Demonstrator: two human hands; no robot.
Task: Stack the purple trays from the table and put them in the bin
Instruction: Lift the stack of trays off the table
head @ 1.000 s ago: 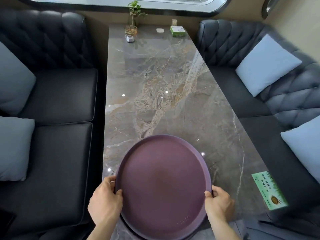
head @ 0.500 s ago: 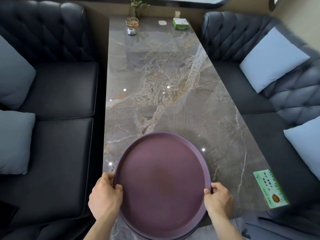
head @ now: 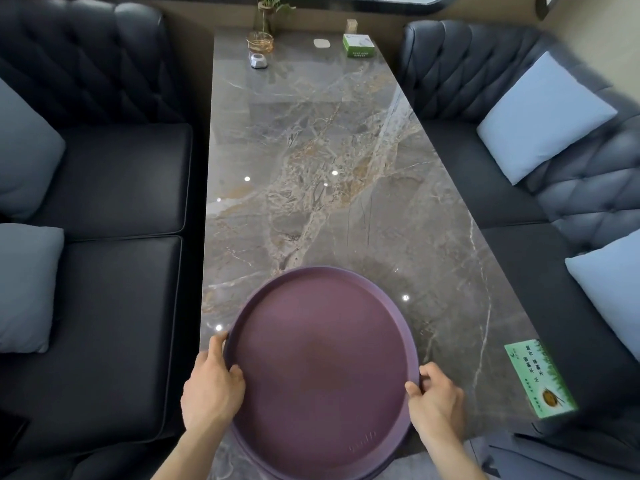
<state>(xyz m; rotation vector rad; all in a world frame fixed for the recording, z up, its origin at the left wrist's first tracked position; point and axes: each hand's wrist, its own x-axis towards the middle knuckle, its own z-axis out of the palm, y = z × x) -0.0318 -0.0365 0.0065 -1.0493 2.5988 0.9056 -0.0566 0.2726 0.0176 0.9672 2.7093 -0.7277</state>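
A round purple tray is at the near end of the marble table, its near rim past the table's edge. A second purple rim shows under it at the bottom, so it is a stack of trays. My left hand grips the left rim, thumb on top. My right hand grips the right rim. No bin is in view.
Dark leather sofas with pale cushions flank the table on both sides. At the far end stand a glass vase with a plant, a small white object and a green box. A green card lies near the right edge.
The view has tilted slightly, and the trays sit a little further right in the frame. Both hands keep their grip on the rim.
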